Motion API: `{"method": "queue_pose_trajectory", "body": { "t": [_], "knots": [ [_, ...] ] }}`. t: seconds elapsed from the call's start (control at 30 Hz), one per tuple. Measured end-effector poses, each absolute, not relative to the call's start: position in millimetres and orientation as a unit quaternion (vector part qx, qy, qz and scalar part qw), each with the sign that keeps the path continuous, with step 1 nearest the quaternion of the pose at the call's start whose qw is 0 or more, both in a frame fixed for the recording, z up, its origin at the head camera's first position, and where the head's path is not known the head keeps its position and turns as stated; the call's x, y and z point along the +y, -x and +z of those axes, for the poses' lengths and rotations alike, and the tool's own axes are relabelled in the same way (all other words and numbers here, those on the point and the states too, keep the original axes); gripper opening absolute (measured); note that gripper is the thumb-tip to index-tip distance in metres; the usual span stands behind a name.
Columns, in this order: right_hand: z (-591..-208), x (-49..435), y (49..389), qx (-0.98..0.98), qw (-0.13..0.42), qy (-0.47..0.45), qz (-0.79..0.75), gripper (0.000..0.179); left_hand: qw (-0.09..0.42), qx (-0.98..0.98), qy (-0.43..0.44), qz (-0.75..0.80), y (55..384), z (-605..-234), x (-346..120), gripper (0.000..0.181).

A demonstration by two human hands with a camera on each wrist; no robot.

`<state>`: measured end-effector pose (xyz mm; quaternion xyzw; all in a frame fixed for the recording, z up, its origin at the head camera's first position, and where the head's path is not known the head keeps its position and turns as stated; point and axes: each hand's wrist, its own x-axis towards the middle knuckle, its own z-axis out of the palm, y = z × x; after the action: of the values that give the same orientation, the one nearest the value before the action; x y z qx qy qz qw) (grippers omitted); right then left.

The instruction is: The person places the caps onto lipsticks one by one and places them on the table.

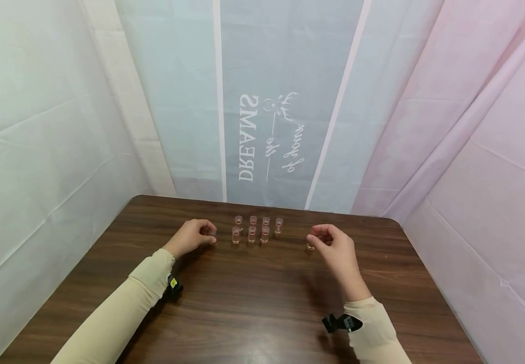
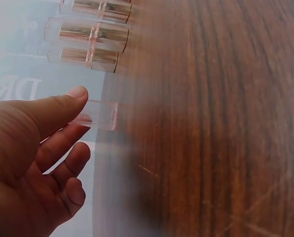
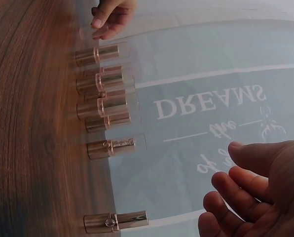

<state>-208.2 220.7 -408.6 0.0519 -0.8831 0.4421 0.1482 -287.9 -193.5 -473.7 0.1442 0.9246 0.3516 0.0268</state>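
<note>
Toward the back of the table stand several small lipstick tubes [image 1: 251, 235], upright in two rows, with shiny gold-pink bodies and clear caps. My left hand [image 1: 192, 236], left of the rows, pinches a clear pinkish cap-like piece [image 2: 103, 116] between thumb and index finger; its other fingers curl loosely. My right hand [image 1: 337, 250] is to the right of the rows, its fingers relaxed and slightly bent. In the right wrist view a lone lipstick tube [image 3: 116, 222] stands apart from these fingers, with no clear cap visible on it. Nothing shows between the right thumb and fingers.
The dark wooden table [image 1: 226, 313] has a back edge just behind the tubes. A printed curtain [image 1: 285, 50] hangs behind it, with pale cloth [image 1: 39, 151] along both sides. A black wrist camera [image 1: 341, 322] is strapped at each sleeve.
</note>
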Motion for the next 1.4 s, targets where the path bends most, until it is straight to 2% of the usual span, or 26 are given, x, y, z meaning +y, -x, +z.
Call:
{"method": "queue_pose_trajectory", "body": {
  "t": [0.33,0.43,0.57,0.77,1.07,1.4],
  "knots": [
    [-427.5,241.2,222.9,-0.893,0.134,-0.03,0.429,0.028,-0.001,0.923,-0.156,0.353,273.0,-459.0,-196.8,0.023],
    [-434.2,249.8,229.7,-0.89,0.12,-0.033,0.438,0.032,-0.004,0.917,-0.165,0.363,265.4,-449.6,-194.9,0.029],
    [-445.5,262.5,242.2,-0.89,0.083,-0.038,0.447,0.042,-0.007,0.91,-0.174,0.376,252.6,-434.7,-190.1,0.034],
    [-461.9,272.4,260.2,-0.906,0.011,-0.05,0.421,0.055,-0.024,0.904,-0.189,0.383,236.5,-419.3,-180.0,0.03],
    [-475.1,266.9,271.3,-0.903,-0.065,-0.061,0.419,0.043,-0.047,0.896,-0.219,0.385,221.6,-410.9,-170.4,0.024],
    [-476.4,257.7,273.6,-0.922,-0.062,-0.058,0.377,0.034,-0.056,0.894,-0.223,0.385,214.3,-405.9,-167.9,0.019]
  ]
}}
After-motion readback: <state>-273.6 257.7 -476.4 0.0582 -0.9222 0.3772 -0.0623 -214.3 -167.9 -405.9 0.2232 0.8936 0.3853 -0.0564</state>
